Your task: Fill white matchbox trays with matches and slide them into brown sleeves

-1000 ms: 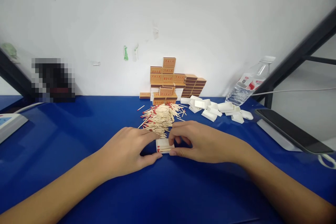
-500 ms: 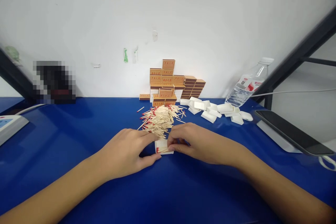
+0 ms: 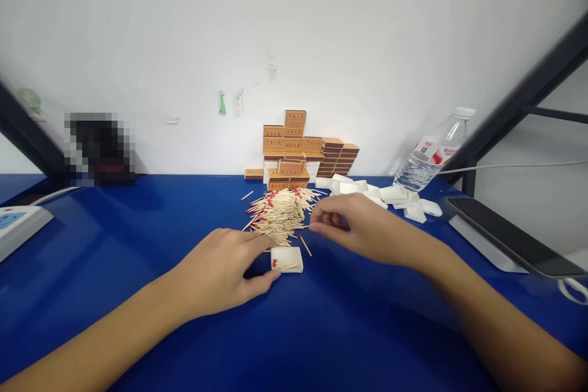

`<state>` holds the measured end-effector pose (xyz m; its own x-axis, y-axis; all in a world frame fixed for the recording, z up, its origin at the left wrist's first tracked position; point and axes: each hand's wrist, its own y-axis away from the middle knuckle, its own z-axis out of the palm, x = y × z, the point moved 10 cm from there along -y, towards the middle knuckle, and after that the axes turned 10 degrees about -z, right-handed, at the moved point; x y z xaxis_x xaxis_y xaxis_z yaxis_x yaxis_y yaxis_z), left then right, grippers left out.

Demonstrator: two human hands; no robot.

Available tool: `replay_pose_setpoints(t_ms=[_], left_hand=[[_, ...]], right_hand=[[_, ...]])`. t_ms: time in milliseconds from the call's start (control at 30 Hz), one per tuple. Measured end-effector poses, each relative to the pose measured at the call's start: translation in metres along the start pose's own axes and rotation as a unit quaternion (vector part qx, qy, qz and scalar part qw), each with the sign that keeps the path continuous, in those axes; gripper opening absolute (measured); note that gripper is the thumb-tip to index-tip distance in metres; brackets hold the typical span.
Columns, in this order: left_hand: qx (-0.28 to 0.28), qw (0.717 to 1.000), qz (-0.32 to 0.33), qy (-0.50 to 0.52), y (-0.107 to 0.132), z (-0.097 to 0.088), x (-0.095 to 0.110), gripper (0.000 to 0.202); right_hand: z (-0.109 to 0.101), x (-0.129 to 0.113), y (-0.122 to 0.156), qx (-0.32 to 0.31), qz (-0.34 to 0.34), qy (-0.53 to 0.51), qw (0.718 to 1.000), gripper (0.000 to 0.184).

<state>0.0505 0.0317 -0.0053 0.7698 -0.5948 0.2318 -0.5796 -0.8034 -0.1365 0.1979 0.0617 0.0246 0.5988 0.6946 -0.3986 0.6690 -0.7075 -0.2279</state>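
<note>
My left hand (image 3: 227, 272) steadies a small white matchbox tray (image 3: 294, 253), its thumb at the near left corner and its fingers at the far left. A few red-tipped matches (image 3: 288, 266) lie along the tray's near side. Just beyond is a heap of loose matches (image 3: 280, 217). At the heap's right edge my right hand (image 3: 342, 220) has thumb and fingers pinched on the tip of a match (image 3: 305, 226). One loose match (image 3: 305, 245) lies on the blue table between the tray and that hand.
Orange matchboxes (image 3: 293, 146) are stacked against the wall behind the heap. Several white trays (image 3: 392, 194) lie piled to the right, in front of a leaning water bottle (image 3: 427, 153). A phone (image 3: 509, 236) rests on a stand at far right; a white power strip (image 3: 22, 226) is at left.
My right hand has lifted out of the tray and moved up and right to the heap's edge. A single match now lies right of the tray. My left hand has stayed put.
</note>
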Motion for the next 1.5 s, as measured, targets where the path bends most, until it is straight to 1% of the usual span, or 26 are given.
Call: replay_pose_setpoints(t_ms=[67, 133, 200, 267, 367, 467, 533, 600, 667, 733, 833, 900, 967, 1033, 1100, 1133, 1200, 1267, 1333, 1433, 1500], left_hand=[[-0.004, 1.000, 0.000, 0.006, 0.000, 0.000, 0.000, 0.029], [-0.008, 1.000, -0.002, 0.013, 0.000, 0.000, 0.001, 0.030], [-0.008, 1.000, -0.001, 0.020, 0.001, 0.000, 0.002, 0.031], [-0.006, 1.000, 0.007, 0.025, 0.002, -0.002, 0.005, 0.031], [-0.004, 0.999, 0.026, 0.023, 0.004, -0.003, 0.010, 0.028], [-0.002, 0.999, 0.035, 0.023, 0.003, -0.002, 0.012, 0.027], [-0.002, 0.999, 0.028, 0.024, 0.002, -0.001, 0.011, 0.028], [-0.006, 1.000, 0.015, 0.022, 0.001, 0.000, 0.008, 0.029], [-0.012, 1.000, 0.004, 0.018, 0.000, 0.000, 0.005, 0.029], [-0.015, 1.000, -0.001, 0.019, 0.001, 0.001, 0.004, 0.030], [-0.015, 1.000, -0.002, 0.024, 0.001, 0.001, 0.004, 0.027], [-0.012, 1.000, -0.001, 0.023, 0.001, 0.001, 0.003, 0.025], [-0.006, 1.000, 0.005, 0.021, 0.001, 0.000, 0.004, 0.023], [-0.001, 1.000, 0.011, 0.020, 0.001, 0.000, 0.005, 0.023], [0.006, 1.000, 0.013, 0.021, 0.002, -0.002, 0.005, 0.026], [0.010, 1.000, 0.015, 0.024, 0.002, -0.003, 0.005, 0.028], [0.019, 0.999, 0.018, 0.027, 0.002, -0.005, 0.006, 0.031], [0.020, 0.999, 0.020, 0.024, 0.003, -0.005, 0.006, 0.031], [0.012, 1.000, 0.021, 0.017, 0.003, -0.002, 0.007, 0.029], [0.002, 1.000, 0.023, 0.009, 0.003, 0.001, 0.006, 0.028], [0.000, 1.000, 0.022, 0.008, 0.002, 0.002, 0.006, 0.029]], right_hand=[[-0.009, 0.013, 0.002, 0.012, 0.019, 0.007, 1.000, 0.019], [-0.011, 0.023, 0.004, 0.005, 0.042, 0.038, 0.998, 0.019], [-0.007, 0.029, 0.005, -0.010, 0.060, 0.060, 0.996, 0.020], [0.004, 0.028, 0.006, -0.032, 0.068, 0.046, 0.996, 0.023], [0.025, 0.021, 0.006, -0.056, 0.071, 0.011, 0.996, 0.022], [0.035, 0.017, 0.006, -0.064, 0.084, 0.014, 0.994, 0.015], [0.036, 0.015, 0.006, -0.070, 0.083, 0.019, 0.994, 0.015], [0.032, 0.012, 0.005, -0.069, 0.068, 0.011, 0.995, 0.016], [0.025, 0.004, 0.003, -0.051, 0.046, -0.010, 0.998, 0.017], [0.022, -0.007, 0.001, -0.038, 0.022, -0.040, 0.998, 0.018], [0.031, -0.025, 0.001, -0.057, -0.009, -0.058, 0.997, 0.014], [0.038, -0.033, 0.001, -0.073, -0.024, -0.057, 0.995, 0.012], [0.034, -0.033, 0.000, -0.058, -0.027, -0.056, 0.996, 0.016], [0.016, -0.022, -0.002, -0.003, -0.015, -0.039, 0.999, 0.021], [-0.006, -0.002, -0.001, 0.062, 0.012, 0.010, 0.998, 0.024], [-0.015, 0.010, 0.000, 0.084, 0.031, 0.042, 0.995, 0.024], [-0.025, 0.036, 0.002, 0.099, 0.071, 0.100, 0.987, 0.023], [-0.023, 0.058, 0.003, 0.087, 0.100, 0.127, 0.983, 0.021], [-0.012, 0.071, 0.002, 0.053, 0.104, 0.119, 0.986, 0.017], [0.007, 0.075, 0.001, 0.000, 0.095, 0.083, 0.992, 0.015], [0.014, 0.072, 0.001, -0.016, 0.093, 0.063, 0.994, 0.014]])
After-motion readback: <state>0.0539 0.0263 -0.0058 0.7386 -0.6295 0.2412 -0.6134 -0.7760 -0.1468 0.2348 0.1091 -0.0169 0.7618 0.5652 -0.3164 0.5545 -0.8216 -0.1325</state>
